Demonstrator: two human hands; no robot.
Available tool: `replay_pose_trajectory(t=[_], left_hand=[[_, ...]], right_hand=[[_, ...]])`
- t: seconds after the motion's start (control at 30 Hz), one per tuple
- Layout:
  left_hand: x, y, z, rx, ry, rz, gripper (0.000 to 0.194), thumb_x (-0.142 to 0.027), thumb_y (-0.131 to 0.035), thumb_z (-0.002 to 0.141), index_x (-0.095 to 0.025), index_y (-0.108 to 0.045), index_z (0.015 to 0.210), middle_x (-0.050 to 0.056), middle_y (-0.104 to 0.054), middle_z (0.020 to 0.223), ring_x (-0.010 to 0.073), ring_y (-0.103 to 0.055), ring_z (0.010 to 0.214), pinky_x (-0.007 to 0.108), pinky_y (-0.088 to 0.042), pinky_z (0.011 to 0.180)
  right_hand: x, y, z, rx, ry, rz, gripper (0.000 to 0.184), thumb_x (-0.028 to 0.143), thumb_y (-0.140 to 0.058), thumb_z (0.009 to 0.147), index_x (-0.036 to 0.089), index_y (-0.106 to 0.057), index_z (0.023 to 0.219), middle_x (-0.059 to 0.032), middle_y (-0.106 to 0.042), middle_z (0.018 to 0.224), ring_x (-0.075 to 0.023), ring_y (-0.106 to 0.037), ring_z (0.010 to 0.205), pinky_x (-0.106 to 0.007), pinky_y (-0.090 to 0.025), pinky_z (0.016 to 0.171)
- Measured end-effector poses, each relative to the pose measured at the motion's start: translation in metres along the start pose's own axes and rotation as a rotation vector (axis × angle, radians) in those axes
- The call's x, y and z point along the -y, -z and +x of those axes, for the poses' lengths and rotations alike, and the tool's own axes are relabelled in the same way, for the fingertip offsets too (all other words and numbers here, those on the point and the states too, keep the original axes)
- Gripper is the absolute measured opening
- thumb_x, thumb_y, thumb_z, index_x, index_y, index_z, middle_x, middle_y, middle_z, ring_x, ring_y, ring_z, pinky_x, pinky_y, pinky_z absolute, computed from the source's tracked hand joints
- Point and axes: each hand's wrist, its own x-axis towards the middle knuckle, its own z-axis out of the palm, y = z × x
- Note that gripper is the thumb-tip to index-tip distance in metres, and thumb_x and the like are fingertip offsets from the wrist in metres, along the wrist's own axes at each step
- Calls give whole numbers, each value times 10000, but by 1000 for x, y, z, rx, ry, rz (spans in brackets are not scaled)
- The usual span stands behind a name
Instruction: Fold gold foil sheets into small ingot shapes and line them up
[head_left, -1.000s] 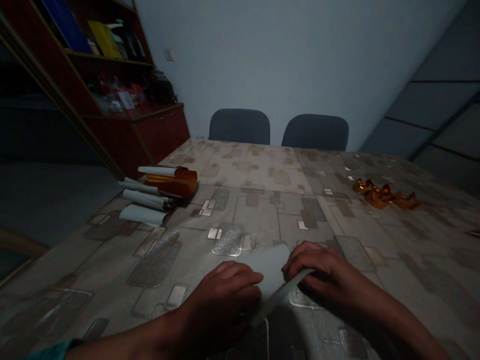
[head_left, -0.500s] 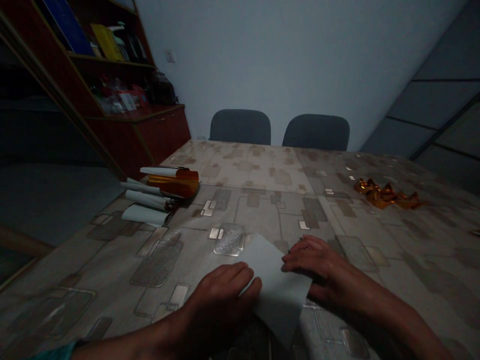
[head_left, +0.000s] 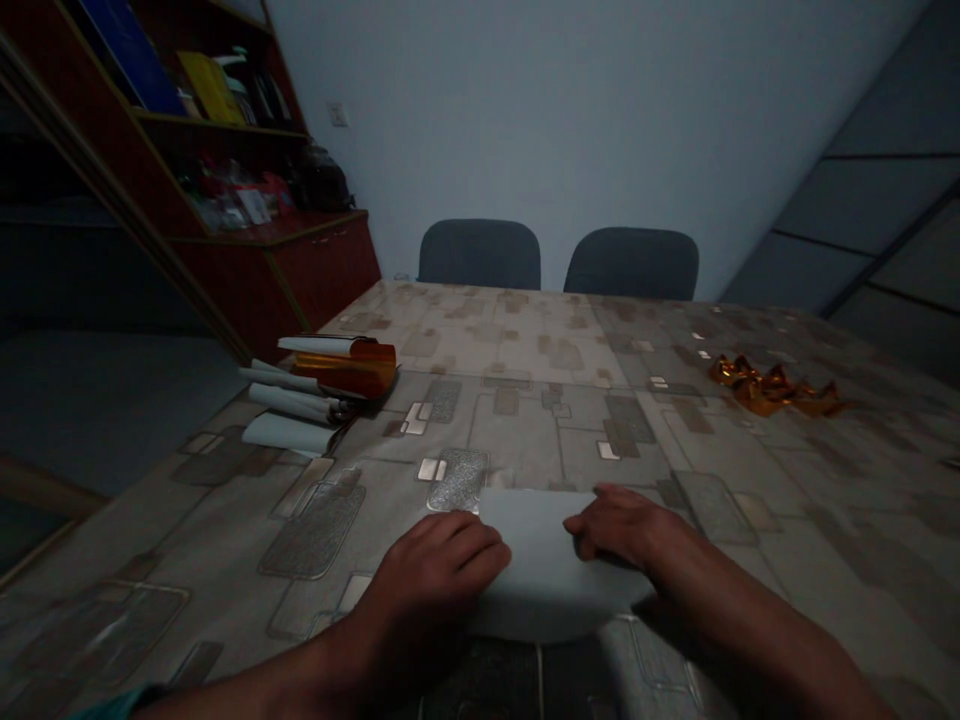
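Observation:
A pale sheet of paper [head_left: 536,590] lies in front of me at the near side of the table, its far edge running roughly level. The near part bows slightly over the dark area at the table's front. At its left side, my left hand [head_left: 442,565] is closed on the paper, fingers bent over the edge. On the right, my right hand [head_left: 619,530] grips the sheet with curled fingers, thumb hidden. Several shiny gold folded-paper pieces [head_left: 776,390] sit in a group at the right. Curled sheets with gold and white sides [head_left: 345,370] are piled at the left.
A patterned tablecloth [head_left: 517,425] covers the table. Two grey chairs [head_left: 480,255] [head_left: 631,265] stand at the far edge against the wall. A reddish cabinet [head_left: 322,265] with cluttered shelves rises at the back left.
The paper has turned from a corner-up slant to a level far edge. My right hand's fingers have curled in more, and my left hand has shifted slightly left.

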Motion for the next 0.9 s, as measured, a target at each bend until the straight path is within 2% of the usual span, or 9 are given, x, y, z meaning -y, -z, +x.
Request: replay_pose_trajectory(t=[0.13,0.2,0.27,0.33,0.47,0.63,0.73,0.8,0.9], left_hand=[[7,-6,-1,-131,10,-46,195,-113,-488,879,-212,-645,938,49,-705,851,206,-645,824,336,-532,736],[7,-6,-1,-144,11,-83,168,-160,-483,914,-205,-644,895,44,-696,826,196,-640,791,324,-526,713],[5,-3,0,-130,23,-115,155,-197,-496,928,-199,-633,855,46,-697,849,198,-635,786,321,-514,692],[3,1,2,-105,45,-147,162,-212,-506,937,-194,-623,827,44,-694,848,201,-628,779,323,-504,684],[2,5,7,-75,134,-207,170,-196,-497,953,-190,-626,842,32,-679,789,195,-618,749,317,-493,679],[1,4,7,-96,208,-261,157,-199,-525,924,-193,-588,780,13,-654,731,171,-618,672,270,-475,601],[0,2,6,-83,269,-250,46,-171,-566,872,-204,-588,895,7,-688,786,185,-662,704,289,-512,624],[0,0,5,-95,284,-210,237,-164,-581,854,-206,-568,1087,27,-723,892,205,-694,764,321,-550,666],[1,-2,4,-123,213,-142,508,-184,-577,871,-199,-420,1354,103,-717,1149,244,-716,934,388,-590,774]], right_hand=[[-8,6,-10,-26,13,-28,375,17,-647,735,225,-717,1039,-87,-680,1190,-264,-593,1095,-445,-449,965],[-9,10,-13,10,-30,0,260,102,-666,821,240,-739,1028,-85,-671,1211,-256,-593,1118,-423,-474,946],[-7,13,-14,44,-74,53,135,212,-655,899,248,-765,968,-78,-682,1180,-241,-612,1091,-395,-496,920],[-6,15,-14,39,-102,102,141,265,-636,930,254,-776,944,-74,-695,1145,-232,-625,1059,-380,-504,908],[-7,16,-12,13,-123,168,136,262,-628,933,235,-762,944,-68,-709,1089,-226,-625,1042,-361,-503,887],[-12,16,-10,35,-137,228,203,252,-550,975,197,-727,891,-51,-723,905,-198,-649,867,-321,-498,763],[-14,12,-7,14,-188,176,233,216,-550,952,186,-676,758,-38,-679,775,-187,-628,757,-297,-468,672],[-16,8,-4,-10,-245,126,200,181,-584,901,187,-643,710,-31,-654,729,-178,-610,704,-284,-441,623],[-18,2,-2,-56,-299,102,110,99,-624,796,198,-659,828,-28,-673,784,-177,-615,709,-276,-427,617]])
